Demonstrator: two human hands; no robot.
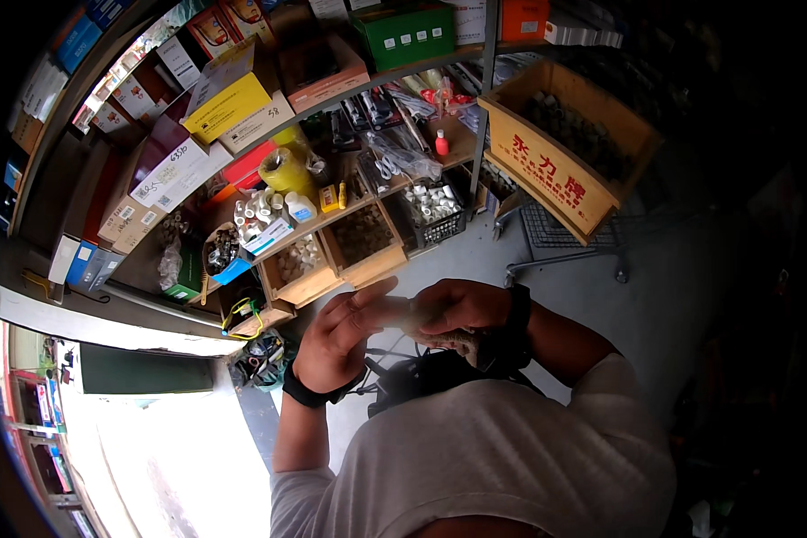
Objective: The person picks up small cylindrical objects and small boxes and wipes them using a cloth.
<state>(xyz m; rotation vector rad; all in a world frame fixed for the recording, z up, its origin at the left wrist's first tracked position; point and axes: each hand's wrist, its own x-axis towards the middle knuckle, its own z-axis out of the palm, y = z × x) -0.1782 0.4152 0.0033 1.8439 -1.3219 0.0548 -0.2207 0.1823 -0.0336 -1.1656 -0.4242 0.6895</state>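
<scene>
Both my hands meet in front of my chest, each with a black band at the wrist. My left hand [336, 339] has its thumb and fingers around the left end of a small pale, blurred object [402, 313]. On the object's other end, my right hand [468, 307] is closed with fingers bent. Motion blur and the fingers hide what the object is. Below the right hand, a dark strap or bag [421, 375] rests against my grey shirt [493, 448].
Ahead stand shelves with boxes, including a yellow box [231, 92] and a green box [405, 40]. Lower down are wooden bins [368, 238] of small fittings and a black basket [444, 229] of white fittings. At the right, a wooden crate [556, 161] sits above a wheeled cart [569, 235].
</scene>
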